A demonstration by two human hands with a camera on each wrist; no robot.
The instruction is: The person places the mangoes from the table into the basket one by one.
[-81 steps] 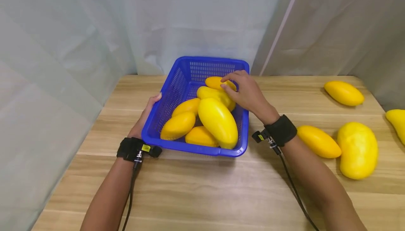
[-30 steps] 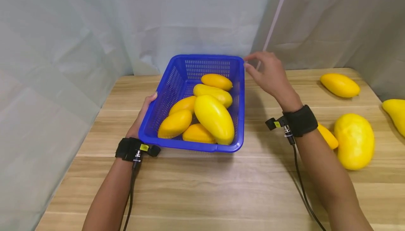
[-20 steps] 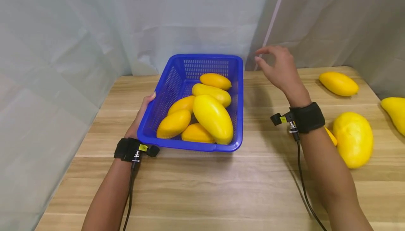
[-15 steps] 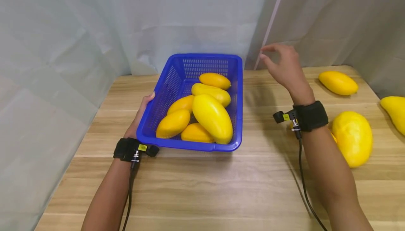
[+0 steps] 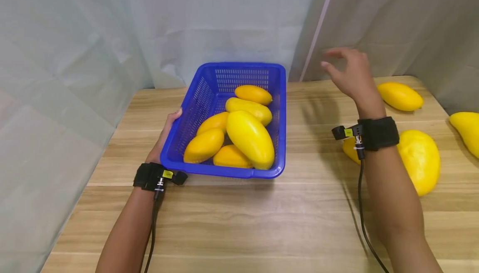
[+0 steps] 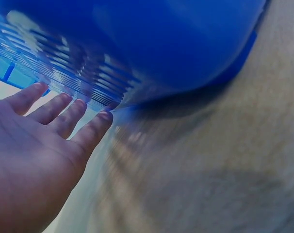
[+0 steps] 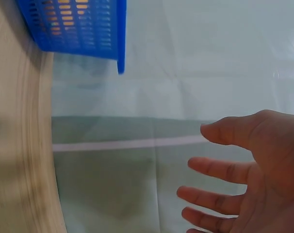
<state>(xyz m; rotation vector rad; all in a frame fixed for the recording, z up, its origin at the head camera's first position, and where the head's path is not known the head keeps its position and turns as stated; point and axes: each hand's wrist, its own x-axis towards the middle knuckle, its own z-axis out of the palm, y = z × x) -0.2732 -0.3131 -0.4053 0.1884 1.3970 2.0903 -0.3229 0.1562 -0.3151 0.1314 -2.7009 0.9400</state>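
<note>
A blue slotted basket (image 5: 228, 171) stands on the wooden table in the head view. Inside it lie several smooth yellow mangoes, among them a large mango (image 5: 250, 139) on top and an orange-yellow mango (image 5: 253, 94) near the back right. My left hand (image 5: 164, 136) is at the basket's left side, its thumb tip by the rim. The left wrist view shows the fingers (image 6: 91, 133) of that hand extended against the slotted wall. To the right of the basket, my right hand (image 5: 353, 75) is raised in the air, fingers spread loosely, with nothing in them.
On the table's right side lie a mango (image 5: 400, 96) at the back, a big bumpy yellow fruit (image 5: 420, 161) partly behind my right forearm, and another mango (image 5: 351, 148) under that wrist. A pear-shaped yellow fruit (image 5: 467, 129) sits at the right edge. Pale curtains (image 5: 232, 19) hang behind.
My right hand has left the mango at the back of the basket and moved right, out over the rim. My left hand stays at the basket's left side.
</note>
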